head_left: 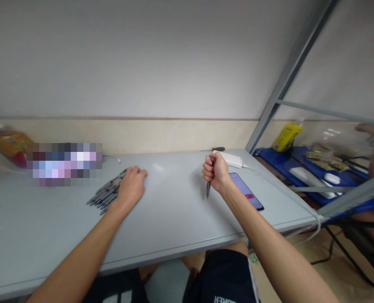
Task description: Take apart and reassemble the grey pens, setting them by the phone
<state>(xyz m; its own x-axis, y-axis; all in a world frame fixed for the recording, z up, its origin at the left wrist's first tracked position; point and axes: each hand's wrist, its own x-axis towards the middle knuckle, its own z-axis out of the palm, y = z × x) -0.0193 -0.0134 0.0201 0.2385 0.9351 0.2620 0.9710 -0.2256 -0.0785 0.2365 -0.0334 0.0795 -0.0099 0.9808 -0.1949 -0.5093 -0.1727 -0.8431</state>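
The right hand (217,171) has its grip closed in a fist around a single dark pen (208,189), held tip-down over the tabletop (171,206) and near a phone (248,194) with its screen lit. The left hand (132,184) lies over the far ends of a row of pens (106,194), left of centre — whether its grip closes on any cannot be told. Beyond the right hand lie a white block (233,160) with a cable (269,179) and a screwdriver (219,149).
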